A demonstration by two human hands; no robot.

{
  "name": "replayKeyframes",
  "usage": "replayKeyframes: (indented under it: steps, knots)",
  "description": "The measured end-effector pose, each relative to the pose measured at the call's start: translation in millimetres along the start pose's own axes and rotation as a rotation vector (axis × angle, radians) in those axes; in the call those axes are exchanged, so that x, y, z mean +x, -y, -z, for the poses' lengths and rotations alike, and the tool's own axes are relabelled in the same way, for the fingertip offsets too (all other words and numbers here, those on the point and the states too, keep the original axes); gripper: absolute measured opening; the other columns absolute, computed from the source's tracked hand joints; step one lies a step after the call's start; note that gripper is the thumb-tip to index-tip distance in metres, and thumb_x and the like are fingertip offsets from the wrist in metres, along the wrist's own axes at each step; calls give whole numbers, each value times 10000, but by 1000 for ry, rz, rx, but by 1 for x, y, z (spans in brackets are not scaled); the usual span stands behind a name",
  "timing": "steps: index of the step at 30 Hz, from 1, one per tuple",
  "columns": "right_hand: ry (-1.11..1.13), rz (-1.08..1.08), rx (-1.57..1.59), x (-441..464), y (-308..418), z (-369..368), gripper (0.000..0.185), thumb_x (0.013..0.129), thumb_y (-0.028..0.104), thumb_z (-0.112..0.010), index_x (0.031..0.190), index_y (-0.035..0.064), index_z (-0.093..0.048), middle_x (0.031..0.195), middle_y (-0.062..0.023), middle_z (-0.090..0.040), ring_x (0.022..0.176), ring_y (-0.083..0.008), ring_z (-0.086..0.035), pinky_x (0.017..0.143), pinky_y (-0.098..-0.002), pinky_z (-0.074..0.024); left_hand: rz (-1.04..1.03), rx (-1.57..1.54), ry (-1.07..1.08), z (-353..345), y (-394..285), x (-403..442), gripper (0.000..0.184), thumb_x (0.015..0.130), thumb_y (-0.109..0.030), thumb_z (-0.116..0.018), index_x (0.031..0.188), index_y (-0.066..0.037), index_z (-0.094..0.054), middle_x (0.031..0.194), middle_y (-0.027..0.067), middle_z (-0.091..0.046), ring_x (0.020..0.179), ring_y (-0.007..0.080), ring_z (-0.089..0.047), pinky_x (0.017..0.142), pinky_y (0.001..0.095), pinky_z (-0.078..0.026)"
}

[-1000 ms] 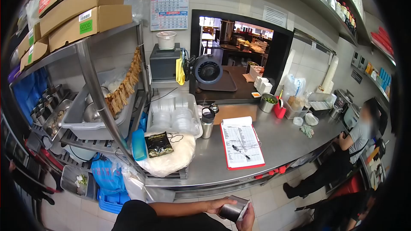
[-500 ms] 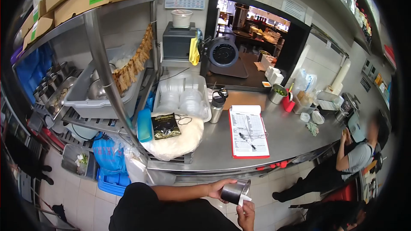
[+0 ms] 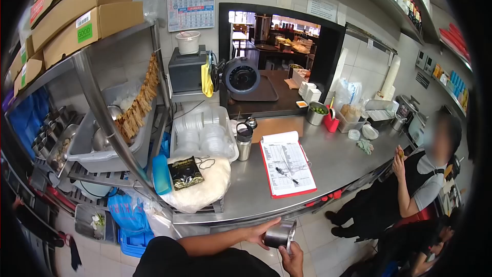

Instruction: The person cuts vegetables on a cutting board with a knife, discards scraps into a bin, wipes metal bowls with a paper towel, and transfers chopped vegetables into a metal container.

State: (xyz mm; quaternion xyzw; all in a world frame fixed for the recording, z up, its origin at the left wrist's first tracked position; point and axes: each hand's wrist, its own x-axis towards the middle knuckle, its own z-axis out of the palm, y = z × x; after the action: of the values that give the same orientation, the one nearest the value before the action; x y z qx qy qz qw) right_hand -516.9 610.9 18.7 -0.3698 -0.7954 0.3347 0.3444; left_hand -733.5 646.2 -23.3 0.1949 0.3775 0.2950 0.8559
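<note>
Head view: a red clipboard (image 3: pixel 294 194) with printed sheets lies on the stainless-steel desk (image 3: pixel 241 190) and serves as landmark. Nearer the wearer than the clipboard, off the desk's front edge, a short cylindrical cup of shiny grey metal (image 3: pixel 277 236) is held in the air, tipped onto its side with its mouth to the right. The left hand (image 3: pixel 260 235) is curved partly closed around its base end, fingers along the wall; the right hand (image 3: pixel 292 259) is half curled at the lower rim, and I cannot tell whether it grips there or merely touches, nor whether anything is inside its fingers. The cup looks light, stiff and hard to break, though its smooth wall could prove slippery; the surest hold is probably a wrap around the wall, with the rim offering a pinch. Left of the clipboard stands a silver metal bottle with a black top (image 3: pixel 244 146); beyond it to the right, a cylindrical metal pot of green fruits (image 3: pixel 313 118). Further right, a co-worker in dark clothing (image 3: pixel 400 195) stands well apart.
</note>
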Motion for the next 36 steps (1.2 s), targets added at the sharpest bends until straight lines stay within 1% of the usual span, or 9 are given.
replayKeyframes:
  steps: [2, 5, 7, 13, 16, 22, 29, 30, 36]
  knots:
    - [-98, -154, 256, 3, 19, -1, 235, 893, 150, -597, 1061, -14, -601, 891, -98, -627, 824, -178, -563, 761, -302, -451, -115, 509, -170, 12, -24, -2, 883, 811, -764, -338, 1397, -103, -343, 1271, 139, -493, 1111, 231, -525, 841, 521, -461]
    - [-220, -334, 455, 3, 25, 1, 247, 907, 153, -578, 1077, -25, -599, 928, -83, -636, 857, -139, -541, 766, -295, -444, -620, 749, -134, 19, -106, -44, 623, 889, -477, -550, 1346, -78, -407, 1196, 86, -557, 1044, 175, -565, 779, 325, -501]
    - [-229, -331, 450, 0, 17, 4, 274, 909, 165, -577, 1090, -40, -592, 948, -73, -640, 866, -127, -536, 764, -293, -445, -841, 646, -178, 11, -171, -80, 497, 905, -312, -583, 1325, -91, -433, 1142, 46, -599, 969, 136, -600, 721, 285, -501]
    - [-278, -416, 388, -9, 11, 7, 279, 896, 195, -579, 1031, -47, -603, 883, -72, -631, 823, -133, -527, 743, -301, -445, -1362, 218, -489, -20, -302, -134, 858, 877, -224, -615, 1468, -80, -10, 1192, 166, -563, 927, 187, -621, 707, 276, -489]
    - [-262, -500, 357, -11, 11, 7, 267, 890, 192, -581, 989, -56, -595, 839, -73, -602, 782, -142, -499, 719, -313, -440, -1448, 171, -593, -23, -331, -132, 741, 893, -221, -590, 1445, -67, -121, 1162, 153, -573, 931, 178, -611, 698, 268, -483]
    - [-263, -496, 417, -14, 2, -5, 276, 906, 193, -557, 993, -68, -560, 779, -73, -568, 751, -167, -490, 693, -319, -431, -1350, 539, -291, -12, -241, -67, 221, 955, -261, -494, 977, -76, -614, 978, 30, -646, 832, 75, -563, 673, 235, -455]
    - [-226, -572, 489, -4, -6, -13, 278, 932, 265, -529, 1024, 9, -587, 739, -6, -537, 597, -87, -458, 488, -246, -382, -752, 483, -30, 17, 0, 10, 82, 884, -68, -565, 951, -51, -521, 1119, 68, -562, 1015, 114, -534, 880, 280, -431]
    - [-249, -546, 505, 1, -4, -14, 271, 933, 263, -525, 1014, 11, -588, 728, 2, -526, 596, -88, -453, 488, -255, -383, -792, 614, 13, 13, 18, 7, 354, 850, -142, -644, 1151, -62, -476, 1267, 134, -462, 1200, 190, -439, 999, 350, -356]
    - [-360, -563, 1016, 24, -30, -53, 179, 903, 93, -458, 972, -31, -568, 858, -84, -623, 747, -170, -612, 691, -296, -493, -917, 995, -226, -8, 48, -26, 984, 705, -388, -784, 1433, -86, -195, 1403, 174, -273, 1347, 288, -237, 1076, 392, -251]
